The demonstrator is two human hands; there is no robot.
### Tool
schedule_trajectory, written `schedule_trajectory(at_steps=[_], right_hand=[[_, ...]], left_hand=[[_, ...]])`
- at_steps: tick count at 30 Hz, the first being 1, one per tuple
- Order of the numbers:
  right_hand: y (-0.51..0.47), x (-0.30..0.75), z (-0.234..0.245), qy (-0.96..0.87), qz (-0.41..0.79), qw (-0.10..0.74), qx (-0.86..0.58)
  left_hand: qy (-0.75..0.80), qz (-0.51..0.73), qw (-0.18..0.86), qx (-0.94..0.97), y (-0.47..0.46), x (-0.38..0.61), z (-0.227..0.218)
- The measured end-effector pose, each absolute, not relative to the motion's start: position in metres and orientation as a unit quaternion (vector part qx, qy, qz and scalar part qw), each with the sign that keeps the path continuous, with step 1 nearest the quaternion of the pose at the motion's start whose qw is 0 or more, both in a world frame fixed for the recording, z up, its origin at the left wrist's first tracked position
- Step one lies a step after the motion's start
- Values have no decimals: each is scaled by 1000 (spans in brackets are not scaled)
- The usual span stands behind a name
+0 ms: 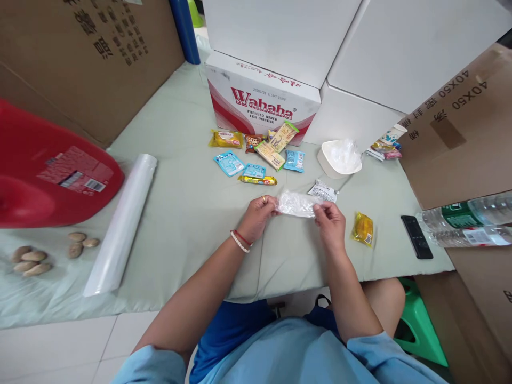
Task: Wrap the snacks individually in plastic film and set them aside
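Both my hands hold a small clear plastic bag [296, 204] stretched between them above a pale green cloth [188, 213]. My left hand [259, 214] pinches the bag's left end; it wears a ring and bead bracelets at the wrist. My right hand [330, 221] pinches the right end. A white printed sachet [323, 191] lies just behind the bag. A yellow snack packet [362, 229] lies to the right of my right hand.
Several snack packets [260, 154] lie before a Wahaha water carton [260, 101]. A white bowl [339, 158] lined with plastic sits right of them. A plastic film roll [122, 221], nuts [34, 258] and a red jug [48, 170] are left; a remote [416, 237] and bottles [468, 224] right.
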State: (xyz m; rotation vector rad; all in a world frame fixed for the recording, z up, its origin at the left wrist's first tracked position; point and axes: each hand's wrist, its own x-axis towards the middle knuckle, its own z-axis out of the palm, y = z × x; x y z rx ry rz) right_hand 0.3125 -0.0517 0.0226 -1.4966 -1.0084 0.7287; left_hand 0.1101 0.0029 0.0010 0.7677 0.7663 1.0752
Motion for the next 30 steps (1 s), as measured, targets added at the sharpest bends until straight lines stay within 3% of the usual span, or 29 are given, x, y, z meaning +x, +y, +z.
schedule_trajectory(at_steps=[7, 23, 30], right_hand=[[-60, 322, 26, -538, 334, 519, -574], [-71, 359, 13, -596, 318, 500, -541], [-71, 347, 21, -546, 160, 543, -617]], left_hand=[[329, 423, 793, 291, 6, 106, 2], [326, 399, 765, 387, 5, 108, -1], [338, 455, 743, 355, 6, 110, -1]])
